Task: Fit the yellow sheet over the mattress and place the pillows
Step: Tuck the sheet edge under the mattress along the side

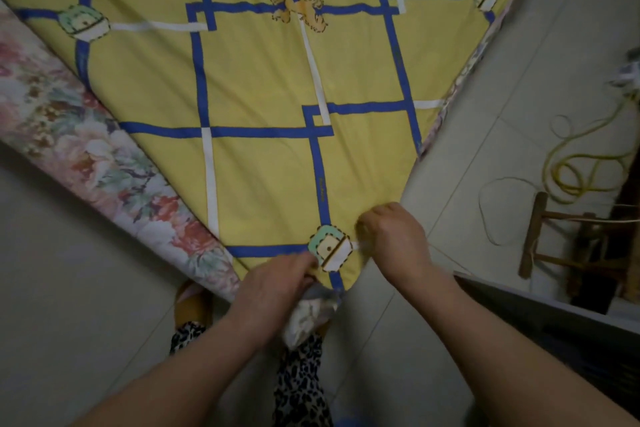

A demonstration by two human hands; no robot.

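Observation:
The yellow sheet [263, 87], crossed by blue and white bands with small cartoon patches, lies spread over the floral mattress [86, 149], whose left side stays bare. I stand at the near corner of the bed. My left hand [277, 291] is closed on the sheet's corner edge where it meets the mattress corner [308, 319]. My right hand [391, 236] grips the sheet's right edge just beside a green and white patch. No pillows are in view.
Pale floor tiles [485, 87] surround the bed. A coiled yellow cord [575, 170] and a wooden stool [554, 246] lie to the right. A dark box edge [554, 315] sits near my right forearm. My legs in leopard-print trousers [301, 378] stand below the corner.

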